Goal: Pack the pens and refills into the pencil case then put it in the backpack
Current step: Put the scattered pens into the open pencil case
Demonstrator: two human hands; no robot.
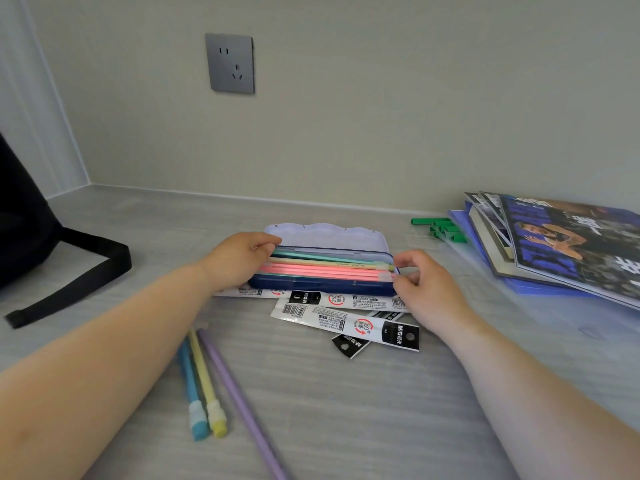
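Observation:
The dark blue pencil case point(322, 288) lies open on the desk, its pale lilac lid point(325, 235) leaning back. Several pens lie inside it, pink point(322, 271), yellow and green. My left hand point(239, 259) grips the case's left end. At the right end, the fingers of my right hand point(420, 277) pinch the tips of the pink pens. Refill packets point(346, 322) lie flat in front of the case and partly under it. A blue pen point(190, 386), a yellow pen point(206, 379) and a purple pen point(239, 400) lie loose near my left forearm.
A black backpack point(24, 216) stands at the far left, its strap point(79, 271) trailing over the desk. On the right lies a stack of magazines and books point(561, 244) on a blue folder, with green clips point(443, 228) beside it. A wall socket point(230, 63) is above.

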